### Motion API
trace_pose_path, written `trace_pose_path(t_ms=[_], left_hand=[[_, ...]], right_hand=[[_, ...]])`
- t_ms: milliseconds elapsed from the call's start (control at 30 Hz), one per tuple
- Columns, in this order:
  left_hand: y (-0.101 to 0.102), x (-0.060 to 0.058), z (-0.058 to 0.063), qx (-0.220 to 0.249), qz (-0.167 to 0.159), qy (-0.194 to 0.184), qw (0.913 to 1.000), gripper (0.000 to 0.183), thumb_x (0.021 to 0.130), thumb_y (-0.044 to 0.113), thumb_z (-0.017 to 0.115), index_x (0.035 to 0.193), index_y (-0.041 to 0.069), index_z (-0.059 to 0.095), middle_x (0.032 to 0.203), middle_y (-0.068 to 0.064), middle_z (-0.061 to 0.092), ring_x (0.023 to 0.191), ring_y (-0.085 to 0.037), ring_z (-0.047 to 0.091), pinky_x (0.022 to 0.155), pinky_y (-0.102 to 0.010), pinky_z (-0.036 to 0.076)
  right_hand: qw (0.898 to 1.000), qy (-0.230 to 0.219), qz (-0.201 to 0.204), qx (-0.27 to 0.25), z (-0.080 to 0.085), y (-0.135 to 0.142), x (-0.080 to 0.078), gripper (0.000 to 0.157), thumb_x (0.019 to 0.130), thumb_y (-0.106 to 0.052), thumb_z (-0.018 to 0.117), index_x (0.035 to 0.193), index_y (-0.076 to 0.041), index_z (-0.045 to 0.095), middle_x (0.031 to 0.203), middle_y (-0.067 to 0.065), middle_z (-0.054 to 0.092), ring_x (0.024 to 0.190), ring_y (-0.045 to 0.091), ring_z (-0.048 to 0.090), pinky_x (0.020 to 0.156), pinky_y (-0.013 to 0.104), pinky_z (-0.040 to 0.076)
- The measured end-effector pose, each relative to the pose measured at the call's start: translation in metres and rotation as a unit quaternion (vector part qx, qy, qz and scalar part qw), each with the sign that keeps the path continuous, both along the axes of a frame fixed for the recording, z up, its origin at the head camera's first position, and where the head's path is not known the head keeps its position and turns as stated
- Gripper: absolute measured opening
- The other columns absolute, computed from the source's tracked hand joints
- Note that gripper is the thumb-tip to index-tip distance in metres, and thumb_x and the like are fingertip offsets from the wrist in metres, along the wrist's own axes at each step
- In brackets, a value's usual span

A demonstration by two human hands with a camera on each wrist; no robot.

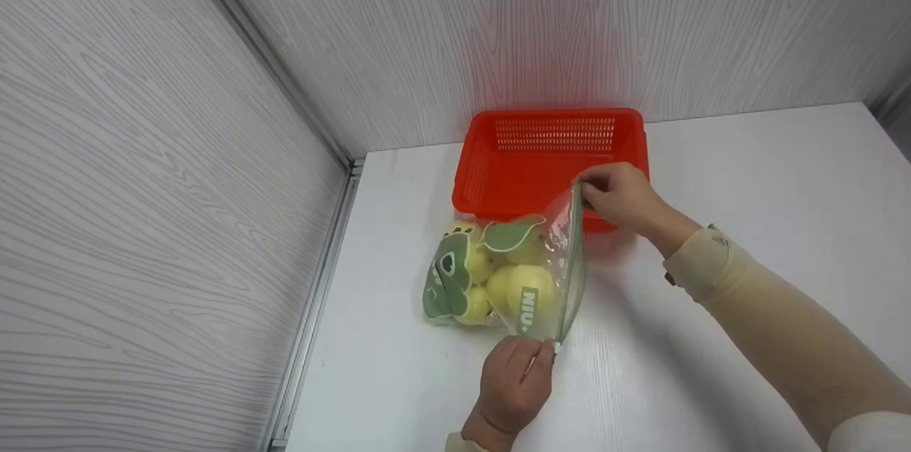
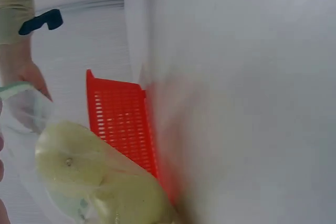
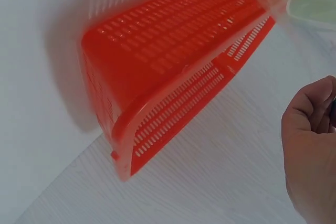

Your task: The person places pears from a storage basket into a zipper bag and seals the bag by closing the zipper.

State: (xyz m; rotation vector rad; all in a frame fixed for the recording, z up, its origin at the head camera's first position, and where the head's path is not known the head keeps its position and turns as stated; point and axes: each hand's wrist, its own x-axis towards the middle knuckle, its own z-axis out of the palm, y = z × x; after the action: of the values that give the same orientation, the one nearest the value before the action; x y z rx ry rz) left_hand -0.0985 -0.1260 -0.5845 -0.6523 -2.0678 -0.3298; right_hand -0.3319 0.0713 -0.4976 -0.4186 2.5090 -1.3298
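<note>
A clear zip bag (image 1: 445, 281) printed with a green cartoon animal lies on the white table, several round yellow-green fruits (image 1: 530, 288) inside it. Its green-edged mouth is stretched between both hands. My left hand (image 1: 514, 381) pinches the near end, beside a small white slider (image 1: 557, 347). At the far end, my right hand (image 1: 619, 199) pinches the top corner over the basket's near rim. In the left wrist view, the fruits (image 2: 71, 156) show through the plastic, one with a dark blossom or stem spot. In the right wrist view, curled fingers (image 3: 304, 106) appear at the right edge.
Just behind the bag stands a red plastic basket (image 1: 555, 113) with slotted sides, near the back wall (image 1: 427, 32). A wood-grain panel (image 1: 142, 188) rises along the left, meeting a metal strip at the table's edge. White tabletop (image 1: 769, 181) extends to the right.
</note>
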Motion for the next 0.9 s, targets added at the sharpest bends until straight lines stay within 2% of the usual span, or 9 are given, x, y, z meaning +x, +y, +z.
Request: trace_pose_path(t_ms=[133,367,467,533,600,700,767,833,900], left_hand=[[0.003,0.002,0.010,0.023,0.006,0.001,0.9997,0.016,0.101,0.006,0.062,0.092,0.006,0.076,0.078,0.003,0.063,0.067,-0.006,0.058,0.063,-0.016,0.051],[0.014,-0.002,0.005,-0.001,0.013,-0.044,0.9990,0.018,0.103,0.008,0.060,0.100,0.007,0.078,0.083,0.003,0.066,0.068,-0.006,0.057,0.063,-0.015,0.050],[0.016,-0.004,0.003,0.022,0.017,-0.061,0.9978,0.021,0.105,0.008,0.057,0.103,0.007,0.078,0.083,0.002,0.064,0.068,-0.006,0.055,0.062,-0.013,0.048],[0.016,-0.005,0.003,0.040,0.022,-0.067,0.9967,0.022,0.106,0.008,0.055,0.105,0.007,0.077,0.084,0.002,0.062,0.068,-0.006,0.055,0.062,-0.013,0.047],[0.015,-0.007,0.004,0.057,0.024,-0.065,0.9959,0.022,0.106,0.008,0.055,0.105,0.007,0.077,0.085,0.001,0.061,0.069,-0.007,0.054,0.062,-0.014,0.046],[0.014,-0.012,0.008,0.072,0.030,-0.051,0.9957,0.022,0.106,0.009,0.055,0.106,0.006,0.078,0.087,0.000,0.061,0.071,-0.009,0.055,0.063,-0.017,0.047],[0.012,-0.016,0.012,0.080,0.027,-0.038,0.9957,0.021,0.105,0.008,0.057,0.106,0.005,0.077,0.087,-0.001,0.061,0.073,-0.012,0.057,0.066,-0.021,0.048],[0.011,-0.021,0.017,0.086,0.022,-0.024,0.9958,0.019,0.104,0.007,0.058,0.105,0.005,0.077,0.088,-0.001,0.062,0.076,-0.013,0.059,0.069,-0.023,0.050],[0.009,-0.027,0.023,0.100,0.009,-0.012,0.9949,0.018,0.104,0.007,0.060,0.106,0.004,0.077,0.090,-0.003,0.063,0.078,-0.014,0.061,0.072,-0.023,0.052]], right_hand=[[0.999,-0.036,-0.017,-0.018,0.002,0.005,-0.009,0.025,0.104,-0.019,0.062,0.124,-0.011,0.074,0.114,0.011,0.072,0.097,0.029,0.069,0.087,0.039,0.062],[0.996,-0.070,-0.040,-0.039,-0.010,0.014,-0.005,0.030,0.104,-0.019,0.062,0.131,-0.007,0.071,0.119,0.017,0.071,0.103,0.034,0.067,0.089,0.039,0.061],[0.999,-0.013,-0.006,-0.031,-0.015,0.021,0.010,0.030,0.102,-0.015,0.064,0.130,-0.007,0.071,0.118,0.014,0.072,0.099,0.028,0.066,0.085,0.032,0.061],[0.995,0.087,0.049,-0.030,-0.018,0.025,0.028,0.030,0.097,-0.010,0.068,0.127,-0.007,0.072,0.119,0.009,0.073,0.100,0.023,0.066,0.085,0.029,0.058],[0.966,0.219,0.125,-0.049,-0.020,0.027,0.050,0.034,0.090,-0.005,0.073,0.124,-0.008,0.074,0.119,0.006,0.074,0.103,0.023,0.067,0.087,0.032,0.057],[0.887,0.379,0.244,-0.099,-0.023,0.023,0.086,0.046,0.081,-0.007,0.081,0.126,-0.008,0.073,0.123,0.006,0.074,0.111,0.025,0.067,0.092,0.041,0.055],[0.839,0.450,0.285,-0.112,-0.024,0.017,0.105,0.047,0.082,-0.010,0.084,0.127,-0.007,0.072,0.121,0.006,0.074,0.111,0.027,0.068,0.093,0.044,0.055],[0.812,0.498,0.288,-0.104,-0.024,0.011,0.116,0.042,0.087,-0.014,0.082,0.128,-0.007,0.071,0.119,0.006,0.075,0.109,0.026,0.070,0.092,0.045,0.055],[0.799,0.532,0.263,-0.091,-0.024,0.004,0.118,0.031,0.095,-0.015,0.076,0.125,-0.007,0.073,0.114,0.006,0.076,0.105,0.025,0.072,0.090,0.044,0.057]])
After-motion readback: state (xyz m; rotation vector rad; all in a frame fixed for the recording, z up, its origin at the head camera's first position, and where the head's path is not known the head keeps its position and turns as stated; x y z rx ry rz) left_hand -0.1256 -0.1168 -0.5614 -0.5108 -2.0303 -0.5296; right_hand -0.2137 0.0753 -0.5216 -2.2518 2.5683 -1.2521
